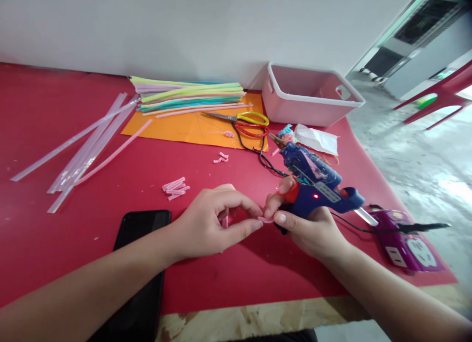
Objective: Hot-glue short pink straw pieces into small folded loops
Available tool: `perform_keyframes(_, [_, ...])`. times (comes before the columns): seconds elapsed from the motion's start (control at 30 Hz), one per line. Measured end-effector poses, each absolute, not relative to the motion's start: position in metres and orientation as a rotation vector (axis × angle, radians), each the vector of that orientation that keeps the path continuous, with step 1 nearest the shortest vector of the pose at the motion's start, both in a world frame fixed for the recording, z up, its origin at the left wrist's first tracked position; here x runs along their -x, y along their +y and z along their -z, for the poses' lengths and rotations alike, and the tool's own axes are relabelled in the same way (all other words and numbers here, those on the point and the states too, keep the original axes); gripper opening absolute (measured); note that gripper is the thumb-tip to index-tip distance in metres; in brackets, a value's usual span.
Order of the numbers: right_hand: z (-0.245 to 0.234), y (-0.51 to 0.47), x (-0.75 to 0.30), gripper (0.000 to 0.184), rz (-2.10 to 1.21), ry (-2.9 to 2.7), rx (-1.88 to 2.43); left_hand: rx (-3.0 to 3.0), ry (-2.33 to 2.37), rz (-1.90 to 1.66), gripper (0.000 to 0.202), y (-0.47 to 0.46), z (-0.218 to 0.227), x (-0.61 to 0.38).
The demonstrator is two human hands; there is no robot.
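My left hand [212, 219] pinches one end of a short pink pipe cleaner piece [265, 219] between thumb and fingers. The thumb and a finger of my right hand [313, 231] touch its other end. That same hand is wrapped round a blue hot glue gun [320, 197] with an orange trigger; its nozzle points up and left, a red light glows, and a clear glue stick [366, 216] sticks out of the back. Another pink bit [225, 221] shows under my left fingers. Cut pink pieces [175, 188] lie in a small pile, and a few bent ones [221, 157] lie farther back.
On the red table [221, 293] are a black phone [142, 234], clear glue sticks [92, 140], pipe cleaners [188, 96] on an orange sheet [162, 128], scissors [252, 124] and a pink bin [306, 106]. A purple power strip [409, 246] sits right, joined by a black cord.
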State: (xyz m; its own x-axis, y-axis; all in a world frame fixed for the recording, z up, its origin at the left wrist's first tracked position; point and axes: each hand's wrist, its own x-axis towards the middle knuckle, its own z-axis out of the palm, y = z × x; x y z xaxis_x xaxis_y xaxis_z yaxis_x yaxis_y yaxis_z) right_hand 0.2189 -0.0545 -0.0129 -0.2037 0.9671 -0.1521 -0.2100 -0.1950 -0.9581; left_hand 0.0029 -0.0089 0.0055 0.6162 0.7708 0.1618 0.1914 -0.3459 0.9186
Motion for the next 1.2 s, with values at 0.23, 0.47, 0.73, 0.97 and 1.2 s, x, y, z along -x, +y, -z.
perform_keyframes(0.23, [0.0118, -0.0543, -0.2185, 0.035, -1.557, -1.086, 1.026, -1.927, 0.728, -0.789, 0.013, -0.0099, -0.0065, -0.0026])
perform_keyframes(0.47, [0.0122, -0.0536, -0.2187, 0.037, -1.563, -1.077, 1.060, -2.045, 0.645, -0.863, 0.011, -0.0084, -0.0071, -0.0014])
perform_keyframes(0.73, [0.0120, -0.0544, -0.2180, 0.037, -1.596, -1.030, 1.053, -2.103, 0.613, -0.914, 0.007, -0.0088, -0.0035, -0.0018])
perform_keyframes(0.97, [0.0165, -0.0540, -0.2224, 0.031, -1.625, -1.053, 1.038, -2.131, 0.541, -0.846, 0.006, -0.0065, -0.0022, -0.0023])
perform_keyframes(1.2, [0.0138, -0.0527, -0.2223, 0.035, -1.655, -1.043, 0.998, -2.142, 0.532, -0.822, 0.004, -0.0069, -0.0011, -0.0013])
